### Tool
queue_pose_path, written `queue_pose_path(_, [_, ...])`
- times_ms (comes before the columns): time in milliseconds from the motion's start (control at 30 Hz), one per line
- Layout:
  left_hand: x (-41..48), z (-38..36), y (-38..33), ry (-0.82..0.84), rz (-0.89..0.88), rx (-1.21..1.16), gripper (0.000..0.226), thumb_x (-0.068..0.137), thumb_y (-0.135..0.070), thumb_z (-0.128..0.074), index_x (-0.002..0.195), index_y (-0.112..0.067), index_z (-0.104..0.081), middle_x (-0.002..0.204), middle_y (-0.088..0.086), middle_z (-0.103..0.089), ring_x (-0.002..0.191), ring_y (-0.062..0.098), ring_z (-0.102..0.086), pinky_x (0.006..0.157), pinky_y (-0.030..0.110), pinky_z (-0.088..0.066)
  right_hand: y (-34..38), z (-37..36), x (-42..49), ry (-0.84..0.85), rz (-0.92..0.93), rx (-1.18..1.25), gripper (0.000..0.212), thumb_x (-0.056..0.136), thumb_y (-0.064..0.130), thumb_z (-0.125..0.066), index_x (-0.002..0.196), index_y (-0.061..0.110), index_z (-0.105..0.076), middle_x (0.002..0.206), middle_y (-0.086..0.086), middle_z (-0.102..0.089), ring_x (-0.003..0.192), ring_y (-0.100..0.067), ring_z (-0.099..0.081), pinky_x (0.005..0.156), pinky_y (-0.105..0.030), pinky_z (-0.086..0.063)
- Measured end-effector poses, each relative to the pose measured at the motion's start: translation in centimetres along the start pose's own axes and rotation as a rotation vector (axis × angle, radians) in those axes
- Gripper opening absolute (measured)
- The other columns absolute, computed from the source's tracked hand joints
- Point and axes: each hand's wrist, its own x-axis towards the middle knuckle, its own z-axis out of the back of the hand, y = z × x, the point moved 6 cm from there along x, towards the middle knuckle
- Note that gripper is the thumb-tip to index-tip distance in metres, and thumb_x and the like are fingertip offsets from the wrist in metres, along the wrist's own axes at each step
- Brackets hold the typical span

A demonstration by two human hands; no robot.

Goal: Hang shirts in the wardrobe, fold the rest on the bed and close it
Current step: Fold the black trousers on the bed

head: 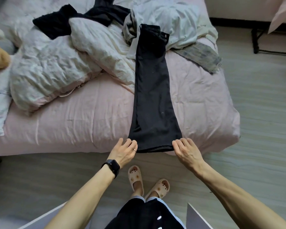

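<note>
A pair of black trousers (153,96) was laid out long on the pink bed (73,123), with one leg put on top of the other. The waist end was far away, up against a heap of pale clothes (168,19), and the leg ends were at the near edge of the bed. The left hand (124,150) was placed at the left corner of the leg ends and the right hand (187,150) at the right corner. The fingers of both hands were bent and were touching the cloth, but it could not be told if the cloth was pinched or only touched

The folding step was judged to be in hand, and only just begun: the trousers were folded once along their length and not yet made short. For the next move, both corners would need to be held tight and lifted together, then carried up toward the waist so that the edges were lined up. More clothes were waiting to be sorted: a black piece (56,22) was spread over the crumpled white quilt (56,66) farther back. The wardrobe was not seen
</note>
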Motion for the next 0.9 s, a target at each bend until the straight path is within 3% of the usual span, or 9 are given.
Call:
queue_pose_path(133, [-1.7, 2.7, -0.7, 0.010, 0.058, -0.047, 0.040, 0.076, 0.000, -0.049, 0.102, -0.008, -0.078, 0.070, 0.001, -0.062, 0.060, 0.021, -0.058, 0.065, 0.034, -0.054, -0.3, 2.4, -3.0, -0.057, -0.055, 0.080, 0.037, 0.074, -0.003, -0.050, 0.103, 0.004, -0.074, 0.095, -0.011, -0.068, 0.076, -0.030, -0.064, 0.067, -0.038, -0.054])
queue_pose_path(233, [-3.1, 3.6, -2.3, 0.058, 0.021, -0.081, 0.038, 0.073, 0.002, -0.047, 0.090, -0.009, -0.079, 0.060, 0.001, -0.059, 0.052, 0.022, -0.055, 0.062, 0.032, -0.053, 0.6, 3.7, -5.4, -0.040, -0.102, 0.121, 0.046, 0.073, -0.002, -0.047, 0.109, 0.005, -0.075, 0.082, -0.007, -0.067, 0.064, -0.028, -0.062, 0.067, -0.035, -0.055])
queue_pose_path(333, [-4.1, 3.2, -4.3, 0.266, -0.039, -0.189, 0.022, 0.070, -0.005, -0.067, 0.091, -0.012, -0.072, 0.075, 0.003, -0.064, 0.070, 0.025, -0.061, 0.070, 0.034, -0.047, 3.0, 2.6, -7.6, 0.301, -0.071, 0.156, 0.037, 0.071, 0.000, -0.063, 0.103, 0.015, -0.073, 0.084, -0.002, -0.068, 0.071, -0.027, -0.065, 0.074, -0.034, -0.050])
queue_pose_path(400, [-5.0, 1.2, -5.6, 0.501, -0.072, -0.287, 0.026, 0.088, -0.010, -0.057, 0.113, -0.012, -0.063, 0.105, 0.007, -0.065, 0.099, 0.030, -0.059, 0.084, 0.038, -0.041, 4.5, 0.7, -8.8, 0.603, -0.021, 0.245, 0.038, 0.085, 0.004, -0.054, 0.117, 0.021, -0.065, 0.105, -0.001, -0.066, 0.097, -0.027, -0.065, 0.081, -0.036, -0.045])
queue_pose_path(467, [-4.8, 0.4, -5.5, 0.576, -0.067, -0.344, 0.026, 0.096, -0.020, -0.051, 0.120, -0.016, -0.062, 0.116, 0.006, -0.064, 0.109, 0.029, -0.058, 0.089, 0.039, -0.040, 4.2, 0.3, -8.3, 0.700, -0.029, 0.326, 0.034, 0.092, 0.009, -0.048, 0.118, 0.025, -0.064, 0.111, 0.001, -0.062, 0.105, -0.026, -0.063, 0.078, -0.036, -0.046])
queue_pose_path(600, [-2.9, 0.6, -2.5, 0.519, 0.056, -0.348, 0.039, 0.098, -0.010, -0.046, 0.136, -0.018, -0.052, 0.124, 0.004, -0.062, 0.113, 0.028, -0.057, 0.084, 0.039, -0.044, -0.3, 1.7, -5.1, 0.492, -0.138, 0.459, 0.034, 0.100, 0.018, -0.049, 0.129, 0.031, -0.062, 0.116, 0.000, -0.053, 0.101, -0.028, -0.060, 0.074, -0.039, -0.051])
queue_pose_path(700, [0.2, 1.7, 1.9, 0.395, 0.171, -0.325, 0.051, 0.094, -0.001, -0.047, 0.142, -0.018, -0.041, 0.125, 0.004, -0.061, 0.115, 0.027, -0.056, 0.079, 0.036, -0.040, -4.0, 3.9, -1.9, 0.246, -0.148, 0.385, 0.054, 0.091, 0.000, -0.057, 0.139, 0.024, -0.058, 0.118, -0.006, -0.061, 0.093, -0.035, -0.064, 0.065, -0.037, -0.048])
queue_pose_path(800, [4.1, 3.0, 6.6, 0.292, 0.250, -0.280, 0.061, 0.094, -0.001, -0.044, 0.152, -0.015, -0.027, 0.136, 0.003, -0.055, 0.124, 0.026, -0.050, 0.091, 0.037, -0.041, -6.6, 5.9, 1.9, 0.077, -0.215, 0.366, 0.047, 0.074, -0.011, -0.071, 0.116, 0.008, -0.066, 0.093, -0.011, -0.069, 0.069, -0.039, -0.064, 0.053, -0.037, -0.046])
queue_pose_path(900, [7.6, 3.6, 10.9, 0.198, 0.313, -0.246, 0.066, 0.093, -0.001, -0.039, 0.155, -0.015, -0.021, 0.135, 0.001, -0.056, 0.121, 0.025, -0.051, 0.090, 0.037, -0.040, -8.8, 6.2, 5.5, 0.052, -0.244, 0.362, 0.037, 0.068, -0.015, -0.071, 0.099, 0.004, -0.065, 0.083, -0.012, -0.066, 0.064, -0.038, -0.061, 0.056, -0.041, -0.047])
